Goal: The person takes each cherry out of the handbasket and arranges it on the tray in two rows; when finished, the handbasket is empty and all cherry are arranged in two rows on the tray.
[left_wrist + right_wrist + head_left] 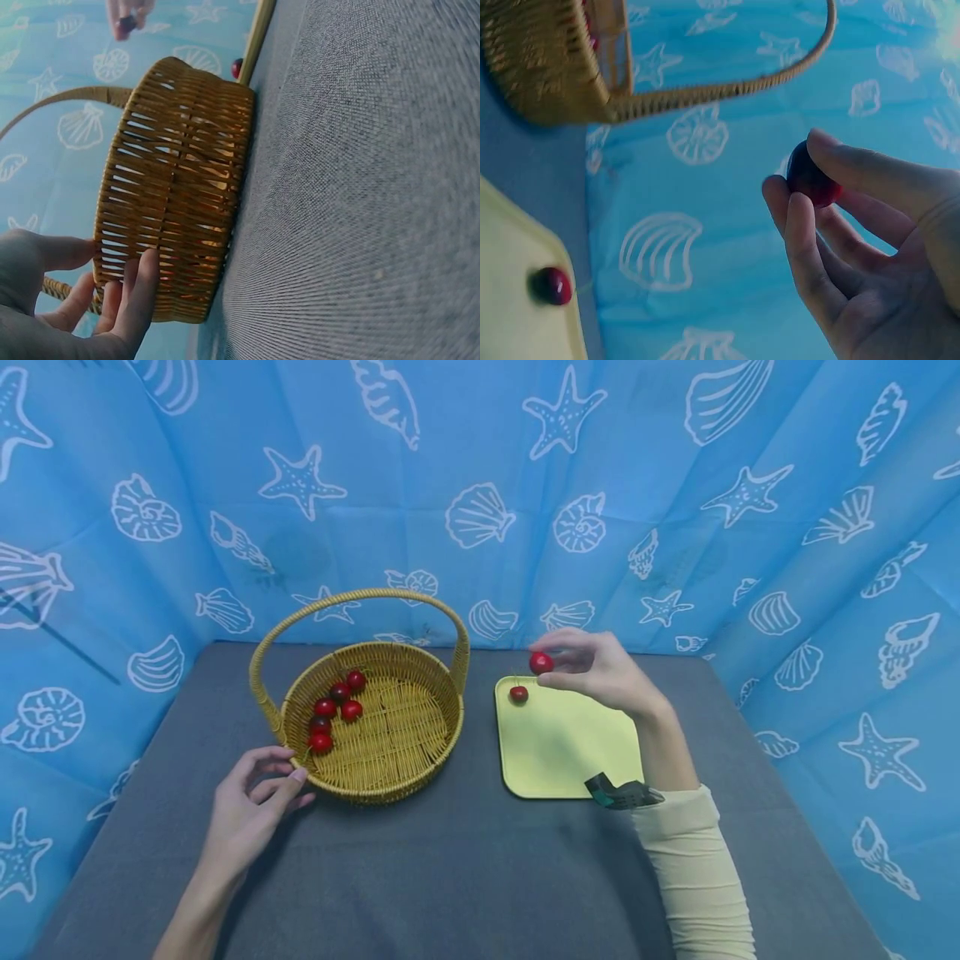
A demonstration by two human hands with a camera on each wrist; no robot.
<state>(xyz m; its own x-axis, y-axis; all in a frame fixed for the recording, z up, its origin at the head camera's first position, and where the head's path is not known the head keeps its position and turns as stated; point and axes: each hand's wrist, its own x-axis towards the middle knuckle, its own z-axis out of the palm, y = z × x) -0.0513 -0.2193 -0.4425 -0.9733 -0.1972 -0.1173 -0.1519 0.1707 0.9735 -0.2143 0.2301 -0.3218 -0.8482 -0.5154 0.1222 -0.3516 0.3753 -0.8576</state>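
A round woven basket (405, 718) with a tall arched handle (360, 596) stands on the left. Its near left rim, by the handle's foot, is held by the left hand (251, 806) between thumb and fingers; in the left wrist view fingers (139, 300) lie along the outer wall. Several red cherries (325, 708) sit at the basket's left side. Over the back of the yellow tray (566, 756), the right hand (600, 672) pinches one cherry (810, 178) between thumb and fingertips. Another cherry (518, 694), with a stem, lies in the tray's back left corner.
A grey cloth (450, 877) covers the table. Behind it and at both sides hangs a blue curtain (420, 527) printed with shells and starfish. The basket's handle arches high above its rim, on the side facing the curtain. A strip of grey cloth separates basket and tray.
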